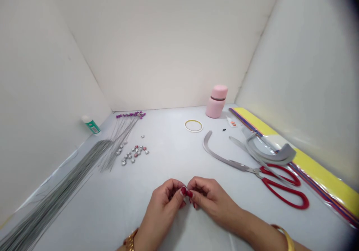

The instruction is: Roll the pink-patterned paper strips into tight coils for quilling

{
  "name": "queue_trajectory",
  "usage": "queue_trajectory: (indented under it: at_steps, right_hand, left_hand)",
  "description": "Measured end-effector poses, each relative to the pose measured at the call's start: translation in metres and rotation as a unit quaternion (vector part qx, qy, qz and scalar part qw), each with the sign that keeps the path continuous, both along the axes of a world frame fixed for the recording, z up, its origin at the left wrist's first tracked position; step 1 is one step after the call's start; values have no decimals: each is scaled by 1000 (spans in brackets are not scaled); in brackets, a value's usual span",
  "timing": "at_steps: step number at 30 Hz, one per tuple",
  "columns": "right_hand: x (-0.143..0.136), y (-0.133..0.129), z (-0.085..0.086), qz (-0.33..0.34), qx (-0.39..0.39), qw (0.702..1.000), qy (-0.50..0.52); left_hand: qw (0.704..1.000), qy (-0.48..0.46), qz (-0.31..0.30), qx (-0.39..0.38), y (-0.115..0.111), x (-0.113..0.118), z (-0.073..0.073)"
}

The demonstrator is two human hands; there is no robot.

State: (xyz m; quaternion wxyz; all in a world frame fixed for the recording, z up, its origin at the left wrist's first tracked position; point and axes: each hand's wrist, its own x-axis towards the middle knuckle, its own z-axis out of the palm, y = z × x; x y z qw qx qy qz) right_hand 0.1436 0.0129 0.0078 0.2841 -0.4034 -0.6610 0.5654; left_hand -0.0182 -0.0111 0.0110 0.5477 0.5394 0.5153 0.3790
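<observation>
My left hand point(169, 200) and my right hand point(203, 198) meet near the front middle of the white table, thumbs and fingertips pinched together. Whatever lies between the fingertips is too small and hidden to make out. To the left of my hands lies a loose group of small silver and pink folded stars point(137, 152). Red-handled scissors point(254, 170) rest to the right, their blades over a curved grey paper strip point(214, 154). More grey strips point(263, 154) curl beyond the handles.
A bundle of grey wires point(70, 180) and purple-tipped stems point(131, 115) lie left, near a glue stick point(94, 126). Behind are a tape ring point(193, 126), a pink bottle point(216, 103) and a small glue bottle point(232, 122). Packs of coloured paper point(319, 168) line the right.
</observation>
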Motion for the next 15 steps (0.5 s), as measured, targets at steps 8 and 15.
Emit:
queue_trajectory:
  at_steps: [8,15]
  right_hand:
    - [1,1,-2,0,-27,1000,16]
    - [0,1,-1,5,-42,999,34]
  left_hand:
    - [984,-124,22,-125,5,2,7]
    - [990,-96,42,-94,5,3,3]
